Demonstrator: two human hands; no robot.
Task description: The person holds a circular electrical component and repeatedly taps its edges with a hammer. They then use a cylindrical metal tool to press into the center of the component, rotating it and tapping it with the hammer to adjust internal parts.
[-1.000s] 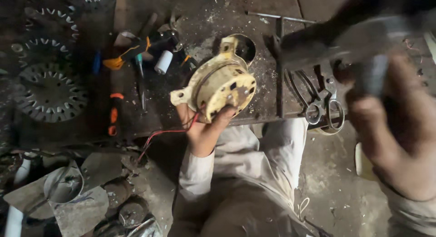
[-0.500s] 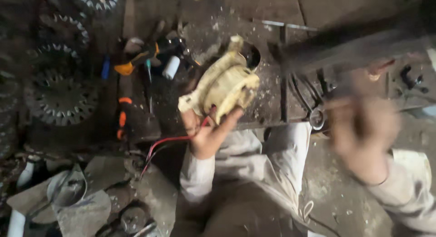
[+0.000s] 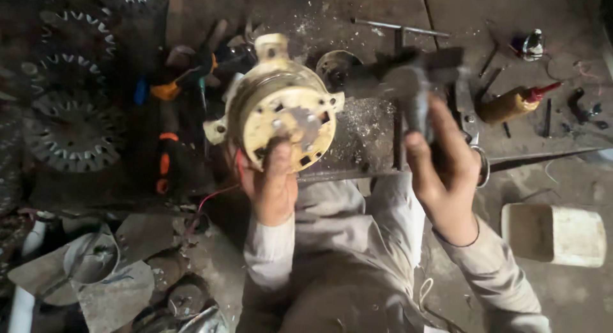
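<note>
My left hand [image 3: 271,186] grips a round yellowish fan motor [image 3: 281,113] from below, its face with the short shaft turned up toward me, a red wire trailing from it. My right hand [image 3: 444,173] holds a dark hammer [image 3: 408,84] by its handle, the blurred head level with the motor's right side and close to it. Both hands are above a dirty dark work slab [image 3: 357,26].
Round stator laminations [image 3: 73,132] lie at the left. Screwdrivers with orange and blue handles [image 3: 167,93], scissors [image 3: 472,141], a yellow oil bottle with red nozzle [image 3: 514,103] and metal rods rest on the slab. A white tub [image 3: 555,234] stands at right; metal covers [image 3: 89,256] lie lower left.
My right hand has swung the hammer down from close to the camera toward the motor's right side. My left hand has tilted the motor, turning its face up again.
</note>
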